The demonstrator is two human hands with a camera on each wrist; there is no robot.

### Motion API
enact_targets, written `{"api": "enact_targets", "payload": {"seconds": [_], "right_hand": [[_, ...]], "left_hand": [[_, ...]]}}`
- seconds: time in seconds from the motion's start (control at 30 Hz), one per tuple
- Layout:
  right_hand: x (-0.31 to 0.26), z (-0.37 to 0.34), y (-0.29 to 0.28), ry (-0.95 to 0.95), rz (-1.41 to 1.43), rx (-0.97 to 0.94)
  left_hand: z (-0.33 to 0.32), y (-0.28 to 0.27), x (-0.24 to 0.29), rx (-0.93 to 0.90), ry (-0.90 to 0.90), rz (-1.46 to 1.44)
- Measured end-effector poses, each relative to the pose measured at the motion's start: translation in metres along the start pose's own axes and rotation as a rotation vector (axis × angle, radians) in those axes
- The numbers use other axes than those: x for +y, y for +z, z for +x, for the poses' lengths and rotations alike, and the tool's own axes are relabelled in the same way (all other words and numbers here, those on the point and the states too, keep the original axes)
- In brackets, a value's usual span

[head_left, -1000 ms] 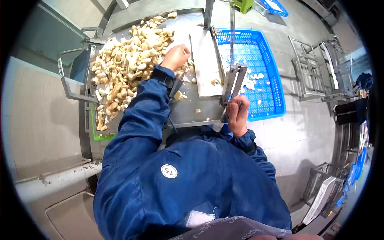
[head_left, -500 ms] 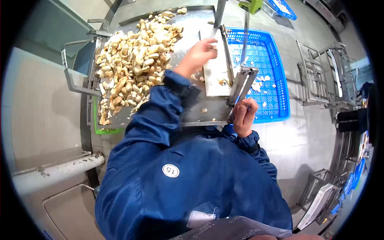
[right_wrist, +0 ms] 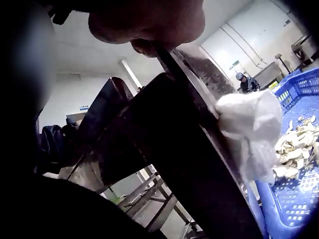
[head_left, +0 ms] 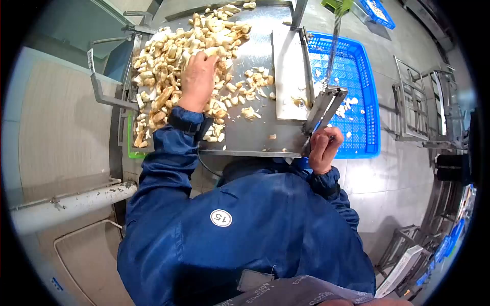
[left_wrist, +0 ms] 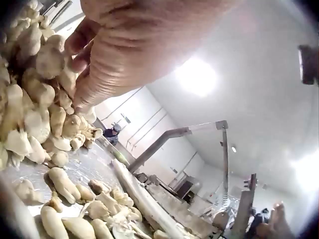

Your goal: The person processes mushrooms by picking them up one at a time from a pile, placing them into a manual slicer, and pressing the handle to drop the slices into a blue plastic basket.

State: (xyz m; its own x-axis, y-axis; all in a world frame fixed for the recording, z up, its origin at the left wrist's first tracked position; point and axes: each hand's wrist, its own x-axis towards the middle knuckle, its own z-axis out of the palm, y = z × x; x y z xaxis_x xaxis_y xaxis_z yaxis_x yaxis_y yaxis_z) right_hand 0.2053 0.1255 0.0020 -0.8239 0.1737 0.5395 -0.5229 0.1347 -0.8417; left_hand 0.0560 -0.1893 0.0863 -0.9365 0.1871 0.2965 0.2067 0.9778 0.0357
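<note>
My left hand point(head_left: 199, 79) is in the heap of pale brown mushrooms point(head_left: 168, 66) on the metal table. Its fingers bend down among them in the left wrist view, fingertips at a mushroom point(head_left: 212, 51); I cannot tell whether they pinch it. At the table's front right corner, my right hand point(head_left: 326, 150) grips the end of a metal cutter lever point(head_left: 325, 109), fingers curled round it. The cutter's white board point(head_left: 292, 71) lies flat left of the lever, with a small mushroom piece point(head_left: 298, 100) near its front end.
A blue crate point(head_left: 375, 102) with white mushroom slices point(head_left: 347, 106) stands right of the cutter. A coil spring point(head_left: 334, 51) rises above the lever. Trimmed pieces point(head_left: 258, 79) lie between heap and board. White plastic point(right_wrist: 251, 124) hangs by the lever in the right wrist view. Metal racks point(head_left: 429, 97) stand right.
My left hand moved from the heap's right edge to over the white board, then back left into the heap. My right hand has stayed on the lever. The head view has shifted slightly.
</note>
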Motion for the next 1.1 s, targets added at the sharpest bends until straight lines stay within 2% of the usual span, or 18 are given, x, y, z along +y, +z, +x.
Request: {"api": "enact_targets", "payload": {"seconds": [0.07, 0.2, 0.23, 0.33, 0.43, 0.53, 0.57, 0.63, 0.67, 0.7, 0.77, 0.8, 0.83, 0.9, 0.93, 1.03, 1.1], "right_hand": [[0.002, -0.001, -0.002, 0.007, 0.041, 0.015], [-0.003, -0.002, -0.002, 0.067, 0.059, 0.011], [-0.005, -0.002, -0.004, 0.068, -0.006, -0.003], [-0.001, -0.003, -0.007, 0.062, -0.006, -0.017], [-0.004, -0.001, -0.003, 0.068, 0.046, -0.011], [-0.004, 0.000, -0.002, 0.041, 0.025, 0.001], [-0.004, 0.000, -0.001, 0.054, 0.035, 0.008], [-0.006, 0.000, 0.000, 0.074, 0.049, 0.019], [-0.003, -0.001, -0.001, 0.061, 0.053, 0.022], [0.002, -0.004, -0.003, 0.053, 0.010, 0.030], [-0.002, -0.002, -0.004, 0.046, 0.029, 0.011], [-0.007, 0.000, -0.005, 0.011, -0.125, -0.006], [-0.015, 0.006, -0.002, -0.028, -0.150, 0.008], [-0.020, 0.005, -0.004, 0.035, -0.158, -0.017], [-0.021, 0.005, -0.004, 0.043, -0.134, -0.010], [-0.011, -0.002, -0.003, 0.097, -0.047, 0.009], [-0.006, -0.003, -0.004, 0.079, -0.116, 0.022]], "left_hand": [[0.000, 0.001, -0.005, 0.049, 0.040, 0.038], [0.006, 0.003, -0.004, 0.038, 0.089, 0.082], [0.008, 0.003, -0.004, -0.037, 0.031, 0.048], [0.003, -0.012, -0.012, -0.025, -0.092, 0.127], [-0.018, -0.021, -0.028, -0.094, 0.000, 0.033], [-0.020, -0.028, -0.025, 0.107, 0.002, -0.325], [-0.015, -0.044, -0.016, -0.133, -0.281, -0.556], [-0.009, -0.032, -0.008, -0.133, -0.471, -1.234], [-0.004, -0.016, -0.009, -0.196, -0.438, -1.470], [-0.001, -0.022, 0.011, -0.233, -0.447, -1.528], [0.010, -0.010, 0.039, -0.366, -0.343, -1.772], [0.014, 0.000, 0.053, -0.403, -0.285, -1.885], [0.021, 0.006, 0.066, -0.459, -0.275, -1.994], [0.038, 0.034, 0.095, -0.519, -0.335, -2.007], [0.045, 0.038, 0.108, -0.535, -0.280, -1.970], [0.075, 0.095, 0.143, -0.490, -0.370, -1.535], [0.073, 0.100, 0.158, -0.338, -0.172, -1.212]]}}
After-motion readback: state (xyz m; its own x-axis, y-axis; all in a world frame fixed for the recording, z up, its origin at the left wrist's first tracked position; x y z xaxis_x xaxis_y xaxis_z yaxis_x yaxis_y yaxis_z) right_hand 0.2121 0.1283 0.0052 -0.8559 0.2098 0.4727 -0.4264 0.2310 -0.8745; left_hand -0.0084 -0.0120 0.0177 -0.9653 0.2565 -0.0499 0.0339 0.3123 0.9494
